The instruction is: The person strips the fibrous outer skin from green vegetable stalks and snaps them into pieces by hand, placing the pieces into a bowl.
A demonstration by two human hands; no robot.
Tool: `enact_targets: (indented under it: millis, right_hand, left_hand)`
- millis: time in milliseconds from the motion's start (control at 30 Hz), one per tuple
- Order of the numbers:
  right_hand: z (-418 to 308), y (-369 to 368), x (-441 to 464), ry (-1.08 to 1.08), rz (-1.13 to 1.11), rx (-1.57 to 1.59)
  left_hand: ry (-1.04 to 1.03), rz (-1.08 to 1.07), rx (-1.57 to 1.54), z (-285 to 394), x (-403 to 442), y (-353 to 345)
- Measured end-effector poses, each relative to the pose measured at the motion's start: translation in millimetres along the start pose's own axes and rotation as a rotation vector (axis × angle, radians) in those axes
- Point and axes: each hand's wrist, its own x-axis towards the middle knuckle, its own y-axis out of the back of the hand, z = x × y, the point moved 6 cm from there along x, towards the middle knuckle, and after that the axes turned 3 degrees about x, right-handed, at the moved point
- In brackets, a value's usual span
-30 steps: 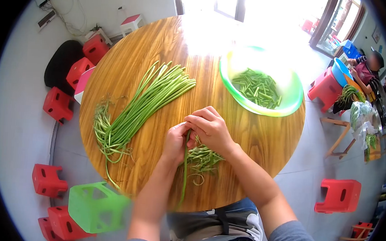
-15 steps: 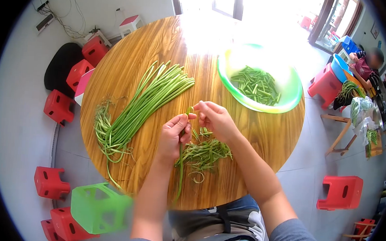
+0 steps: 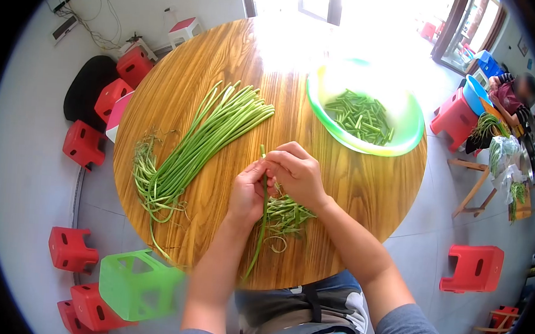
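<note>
My left hand [image 3: 248, 193] is closed around one long green garlic scape [image 3: 258, 246]; its tip pokes up above my fingers and its lower end hangs toward the table's near edge. My right hand [image 3: 297, 175] pinches the same scape close to the top, fingertips touching those of my left hand. Beneath my hands lies a pile of trimmed green ends [image 3: 289, 214], partly hidden by my right wrist. To the left, a bundle of long garlic scapes [image 3: 205, 139] spreads across the table. A green-rimmed basin [image 3: 313, 99] at the far right holds short cut pieces.
Everything lies on a round wooden table [image 3: 350, 215]. Red stools [image 3: 74, 250] and a green stool [image 3: 138, 284] stand around it on the left, with another red stool [image 3: 472, 268] at right. A person [image 3: 509, 96] sits at the far right beside a blue basin [image 3: 475, 94].
My right hand has come down and in against my left, at the scape's top. Both hands sit slightly further right, and the scape stands straighter, its tip now showing above my fingers.
</note>
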Motion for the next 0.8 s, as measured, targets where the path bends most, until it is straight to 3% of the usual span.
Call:
enact_targets:
  millis: [133, 267, 367, 400, 500, 633, 733, 800]
  right_hand:
    - [5.5, -11.0, -1.8, -0.513, -0.377, 0.498]
    - [-10.1, -9.6, -8.4, -0.627, -0.811, 0.528]
    - [-12.6, -7.2, -10.7, -0.594, -0.95, 0.322]
    - [-5.8, -5.7, -9.3, -0.542, -0.923, 0.192]
    - [16.7, 5.6, -0.7, -0.729, -0.598, -0.114]
    - [20.3, 6.0, -3.1, -0.43, -0.381, -0.001]
    - [20.7, 10.9, 2.8, -0.252, -0.397, -0.144]
    - [16.9, 12.8, 6.2, -0.247, -0.362, -0.116]
  left_hand:
    - [-0.062, 0.163, -0.097, 4.7, 13.2, 36.2]
    - [-0.07, 0.219, -0.321, 34.0, 5.7, 35.2]
    - [0.017, -0.012, -0.332, 35.9, 10.2, 38.2]
    - [0.058, -0.007, -0.329, 34.7, 9.1, 34.4]
    - [0.076, -0.057, -0.272, 29.2, 3.9, 22.1]
    - [0.032, -0.052, -0.003, 31.2, -8.1, 0.2]
    - [-0.037, -0.079, 0.141, 30.0, -11.1, -7.1]
    - [-0.075, -0.09, 0.221, 29.1, -11.5, -13.4]
